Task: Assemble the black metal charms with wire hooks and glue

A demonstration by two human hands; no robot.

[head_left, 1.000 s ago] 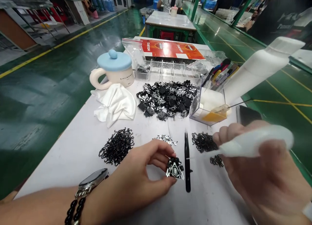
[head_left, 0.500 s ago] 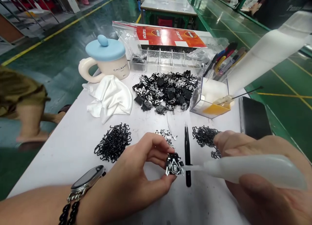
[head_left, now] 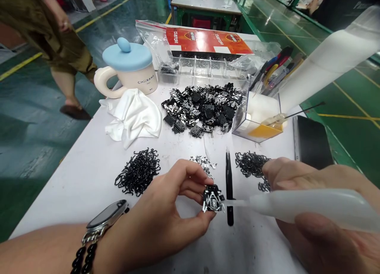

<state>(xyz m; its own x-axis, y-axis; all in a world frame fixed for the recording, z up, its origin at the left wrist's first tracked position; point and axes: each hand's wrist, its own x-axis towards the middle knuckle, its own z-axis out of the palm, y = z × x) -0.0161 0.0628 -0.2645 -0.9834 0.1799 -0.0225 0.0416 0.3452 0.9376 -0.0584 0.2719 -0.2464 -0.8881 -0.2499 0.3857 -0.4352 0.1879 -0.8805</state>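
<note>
Left hand (head_left: 157, 214) pinching a small metal part (head_left: 213, 199), partly hidden by fingers, right hand (head_left: 320, 175) gripping a white squeeze bottle (head_left: 308, 205)

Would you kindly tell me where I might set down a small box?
The free patch is the white tabletop left of the black wire clips, below the white cloth. It's crowded around the black-and-silver parts, acrylic box, left hand and right hand.
</note>
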